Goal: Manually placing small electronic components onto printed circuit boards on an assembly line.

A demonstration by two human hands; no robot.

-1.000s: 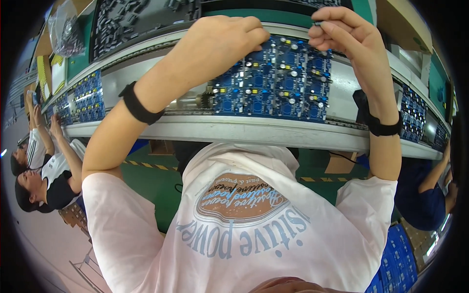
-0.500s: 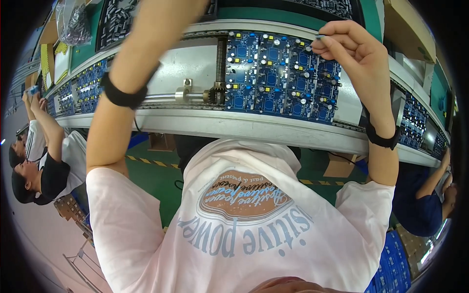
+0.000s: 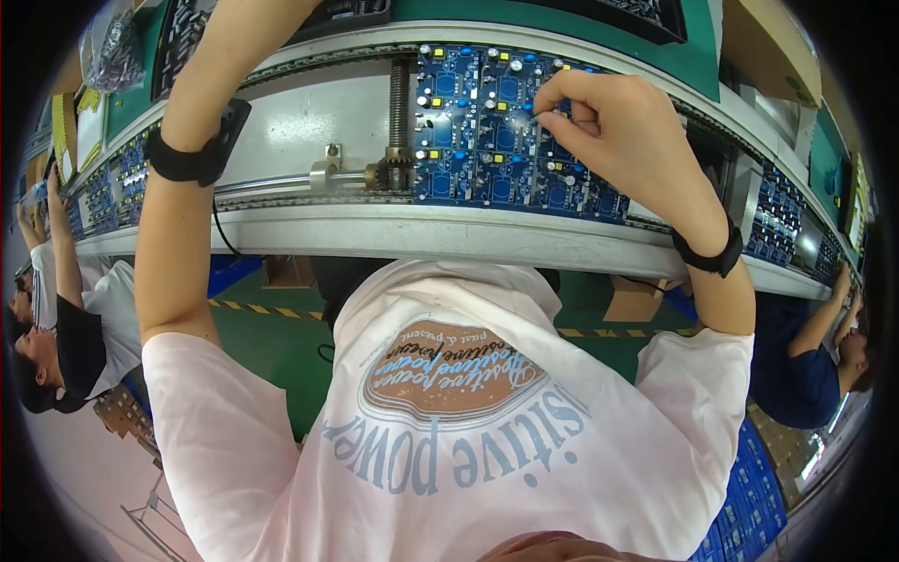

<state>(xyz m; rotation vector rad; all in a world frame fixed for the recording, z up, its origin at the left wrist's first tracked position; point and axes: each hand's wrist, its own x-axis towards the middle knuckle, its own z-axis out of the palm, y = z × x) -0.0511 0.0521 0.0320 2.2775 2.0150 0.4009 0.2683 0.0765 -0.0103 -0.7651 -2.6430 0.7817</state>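
Over the blue circuit-board panel, my right hand has thumb and forefinger pinched together. A small electronic component shows as a dark speck at the fingertips, close to the board surface; its exact kind is too small to make out. The panel carries rows of yellow blocks, blue discs and silver-topped cylinders. My left hand reaches up past the upper edge of the picture, beside a black tray of small dark parts. Its fingers are cut off from view.
The panel rides on a conveyor with a near metal rail. A threaded shaft stands left of it. Another parts tray lies beyond. A plastic bag of parts is at far left. Co-workers sit on both sides.
My right hand has moved left and slightly down, from the panel's far right edge to over its middle. My left arm has shifted left. The view has shifted a little.
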